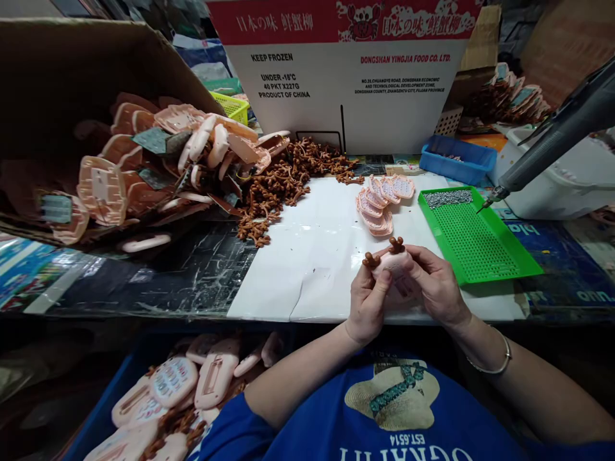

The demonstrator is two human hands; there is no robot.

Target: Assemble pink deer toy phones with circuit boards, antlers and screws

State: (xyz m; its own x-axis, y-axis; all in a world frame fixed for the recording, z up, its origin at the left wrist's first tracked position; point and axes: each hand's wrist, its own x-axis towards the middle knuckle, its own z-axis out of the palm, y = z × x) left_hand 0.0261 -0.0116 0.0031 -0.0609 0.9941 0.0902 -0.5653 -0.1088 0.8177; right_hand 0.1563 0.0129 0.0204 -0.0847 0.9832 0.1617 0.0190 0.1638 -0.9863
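Between both hands is a pale pink plastic toy casing (394,262) with two brown antler pieces (396,244) sticking up from its top edge. My left hand (369,304) grips its left side, thumb across the near face. Fingers of my right hand (439,285) are closed on its right side; its lower part is partly hidden by the hands. Just beyond the hands, a fanned stack of pink shell halves (373,208) with pale button pads lies on white paper (307,269).
Left, a cardboard box (29,83) spills pink shells with circuit boards beside a heap of brown antler pieces (283,179). Right, a green tray (490,240) holds screws under a hanging electric screwdriver (542,141). A blue bin (103,413) of pink casings sits below the table edge.
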